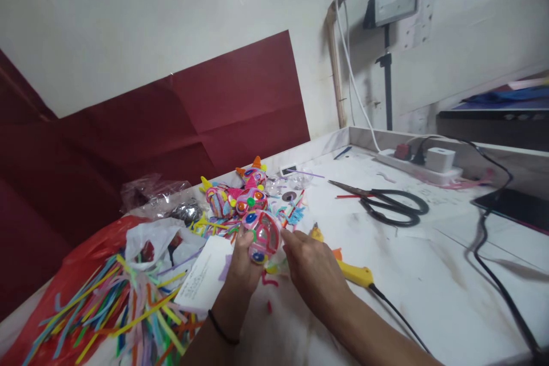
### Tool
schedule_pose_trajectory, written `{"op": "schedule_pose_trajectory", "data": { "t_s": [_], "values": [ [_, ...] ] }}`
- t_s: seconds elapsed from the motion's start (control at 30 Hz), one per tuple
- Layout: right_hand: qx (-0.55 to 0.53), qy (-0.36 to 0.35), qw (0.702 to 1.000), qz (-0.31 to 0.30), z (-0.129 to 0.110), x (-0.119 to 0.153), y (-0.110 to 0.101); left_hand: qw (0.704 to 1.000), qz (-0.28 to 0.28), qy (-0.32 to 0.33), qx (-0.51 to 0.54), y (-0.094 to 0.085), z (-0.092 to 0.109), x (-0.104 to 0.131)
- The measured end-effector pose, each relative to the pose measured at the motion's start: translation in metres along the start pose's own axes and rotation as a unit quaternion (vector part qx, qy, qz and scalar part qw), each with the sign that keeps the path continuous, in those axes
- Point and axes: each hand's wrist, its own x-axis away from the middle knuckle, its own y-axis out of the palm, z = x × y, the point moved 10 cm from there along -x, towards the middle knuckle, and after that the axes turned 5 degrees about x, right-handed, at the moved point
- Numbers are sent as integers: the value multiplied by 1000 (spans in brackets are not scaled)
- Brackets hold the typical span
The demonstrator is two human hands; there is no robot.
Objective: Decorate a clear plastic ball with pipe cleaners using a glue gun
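A round, clear ball (266, 235) decorated with pink, blue and green pipe cleaner pieces is held up over the table. My left hand (241, 260) grips it from the lower left, thumb on its side. At its right edge my right hand (306, 254) has its fingers pinched together; whatever is between the fingertips is too small to make out. Behind the ball sit colourful finished figures (253, 201) with orange and yellow points. Under my right forearm's far side lies a yellow glue gun (355, 273) with a black cord.
Black scissors (392, 206) lie right of centre. Many loose pipe cleaners (124, 303) spread over a red bag (86, 251) at the left, beside a white card (206, 274). A power strip (420, 166), cables and a phone (514, 209) are at the right.
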Motion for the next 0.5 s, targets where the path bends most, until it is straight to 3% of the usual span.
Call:
{"op": "schedule_pose_trajectory", "data": {
  "t_s": [0.3, 0.5],
  "values": [
    [-82, 24, 994, 74, 1, 2, 6, 999, 34, -18, -1, -10, -3, -2],
    [-127, 23, 985, 118, 3, 3, 12, 1000, 24, -7, -18, -5, -1, -2]
  ]
}}
